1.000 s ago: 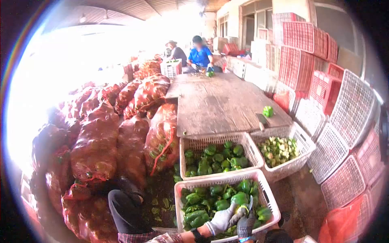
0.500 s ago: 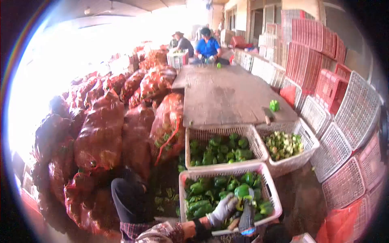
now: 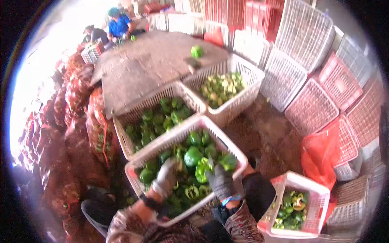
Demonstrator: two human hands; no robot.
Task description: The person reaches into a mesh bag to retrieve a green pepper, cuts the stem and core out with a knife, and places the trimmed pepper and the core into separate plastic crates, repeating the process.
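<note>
A white plastic crate [image 3: 129, 172] full of green bell peppers [image 3: 193, 156] stands right in front of me. My left hand [image 3: 167, 177], in a light grey glove, is over its left half; the fingers are curled and blurred, and what they hold is hidden. In a dark grey glove, my right hand [image 3: 222, 183] grips a bright green bell pepper [image 3: 202, 170] above the others. A narrow dark shape beside that pepper is too blurred to name. Peppers that look cut open [image 3: 191, 192] lie between my hands.
Beyond stand a crate of peppers [image 3: 118, 128] and one of pale trimmings [image 3: 253, 77]. A low board [image 3: 142, 60] bears a pepper [image 3: 197, 51]. A crate of cut pieces [image 3: 322, 210] is at right, near stacked crates [image 3: 312, 101]. Filled sacks [image 3: 52, 162] line the left; a person [image 3: 118, 27] sits far off.
My view has swung right and down, bringing in the crate of cut pieces. My hands have moved apart; the left is now farther left, and the right has a pepper in it.
</note>
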